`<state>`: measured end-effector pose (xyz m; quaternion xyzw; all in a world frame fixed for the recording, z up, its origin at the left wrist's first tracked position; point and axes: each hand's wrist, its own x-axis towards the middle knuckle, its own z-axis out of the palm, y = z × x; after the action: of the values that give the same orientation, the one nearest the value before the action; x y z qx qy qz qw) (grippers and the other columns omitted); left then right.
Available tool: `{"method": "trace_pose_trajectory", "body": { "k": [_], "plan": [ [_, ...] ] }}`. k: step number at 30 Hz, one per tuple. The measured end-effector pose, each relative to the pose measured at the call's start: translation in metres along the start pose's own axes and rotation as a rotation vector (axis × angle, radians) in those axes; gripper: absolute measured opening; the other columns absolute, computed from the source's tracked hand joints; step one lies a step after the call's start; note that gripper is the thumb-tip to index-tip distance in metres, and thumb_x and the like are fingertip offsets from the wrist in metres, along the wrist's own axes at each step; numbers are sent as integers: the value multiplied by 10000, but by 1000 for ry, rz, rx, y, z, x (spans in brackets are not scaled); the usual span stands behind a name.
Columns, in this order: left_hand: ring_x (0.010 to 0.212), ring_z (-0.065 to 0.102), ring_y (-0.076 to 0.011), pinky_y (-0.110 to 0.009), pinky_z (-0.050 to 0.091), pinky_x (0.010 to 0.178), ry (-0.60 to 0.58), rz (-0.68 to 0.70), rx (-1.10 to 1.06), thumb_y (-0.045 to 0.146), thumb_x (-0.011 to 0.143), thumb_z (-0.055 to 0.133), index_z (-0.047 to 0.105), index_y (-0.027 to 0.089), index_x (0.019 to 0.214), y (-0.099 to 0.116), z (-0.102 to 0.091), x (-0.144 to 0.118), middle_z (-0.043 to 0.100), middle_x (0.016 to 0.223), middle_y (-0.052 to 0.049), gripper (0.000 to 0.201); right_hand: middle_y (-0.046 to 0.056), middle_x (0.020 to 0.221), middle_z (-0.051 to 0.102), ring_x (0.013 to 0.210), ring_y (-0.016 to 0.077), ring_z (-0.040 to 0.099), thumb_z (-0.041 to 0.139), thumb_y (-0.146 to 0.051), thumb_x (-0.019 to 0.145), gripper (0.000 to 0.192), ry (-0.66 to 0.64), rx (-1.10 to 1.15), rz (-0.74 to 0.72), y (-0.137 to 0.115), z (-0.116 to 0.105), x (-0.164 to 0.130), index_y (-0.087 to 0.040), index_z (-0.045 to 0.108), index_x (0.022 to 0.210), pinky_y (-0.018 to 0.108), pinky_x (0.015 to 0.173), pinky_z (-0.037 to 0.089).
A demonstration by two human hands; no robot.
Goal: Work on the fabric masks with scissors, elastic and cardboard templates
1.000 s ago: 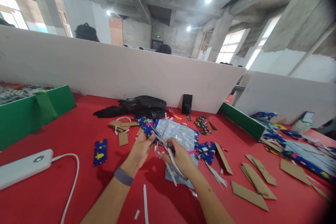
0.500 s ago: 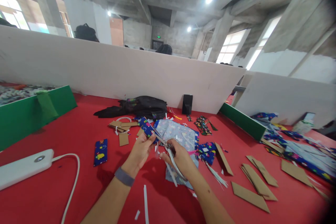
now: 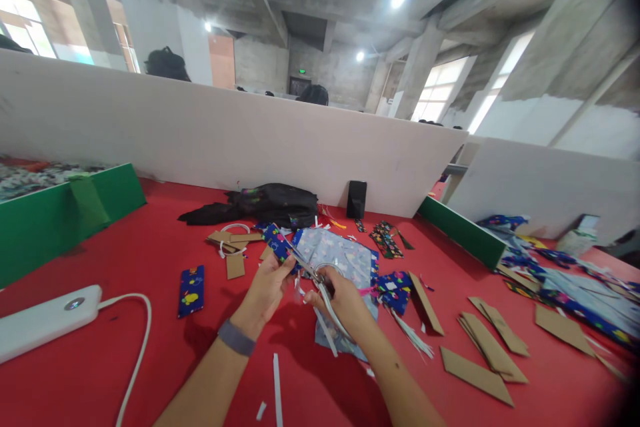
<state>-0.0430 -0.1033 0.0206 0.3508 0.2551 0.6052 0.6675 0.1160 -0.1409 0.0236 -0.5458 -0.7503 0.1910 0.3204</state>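
Head view: right hand [image 3: 345, 300] grip around scissors [image 3: 307, 267], cloth strip [image 3: 277, 243] in left hand [image 3: 267, 287].

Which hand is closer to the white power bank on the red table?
Left. The left hand lies right of the power bank; the right hand, holding scissors, is farther right.

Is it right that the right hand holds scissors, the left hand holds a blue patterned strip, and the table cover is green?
Not quite. The head view shows a red table cover. The right hand does hold scissors, and the left hand a blue patterned strip.
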Motion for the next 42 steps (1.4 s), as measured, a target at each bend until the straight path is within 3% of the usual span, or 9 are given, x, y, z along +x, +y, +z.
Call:
{"method": "trace_pose_trajectory", "body": {
  "k": [10, 27, 42],
  "plan": [
    [790, 623, -154, -278, 468, 766, -14, -5, -24, 243, 661, 718, 626, 163, 902, 0, 1, 1, 692, 853, -22, 271, -35, 604, 508, 549, 133, 448, 563, -475, 765, 300, -4, -58, -1, 1, -1, 0, -212, 527, 904, 210, 533, 301],
    [705, 580, -115, -245, 457, 698, 9, -9, -24, 252, 645, 731, 620, 151, 849, -1, -2, 2, 660, 786, -7, 253, -23, 624, 538, 555, 137, 473, 542, -485, 773, 299, -19, -155, 24, 2, -2, 0, -214, 528, 899, 211, 522, 271],
    [695, 580, -116, -237, 465, 652, -17, -3, -3, 187, 637, 723, 621, 172, 866, -2, 1, -2, 666, 812, 1, 252, -10, 707, 533, 612, 152, 487, 556, -471, 767, 342, -28, -80, -17, 2, -1, -1, -206, 462, 963, 225, 563, 332]
  ]
}}
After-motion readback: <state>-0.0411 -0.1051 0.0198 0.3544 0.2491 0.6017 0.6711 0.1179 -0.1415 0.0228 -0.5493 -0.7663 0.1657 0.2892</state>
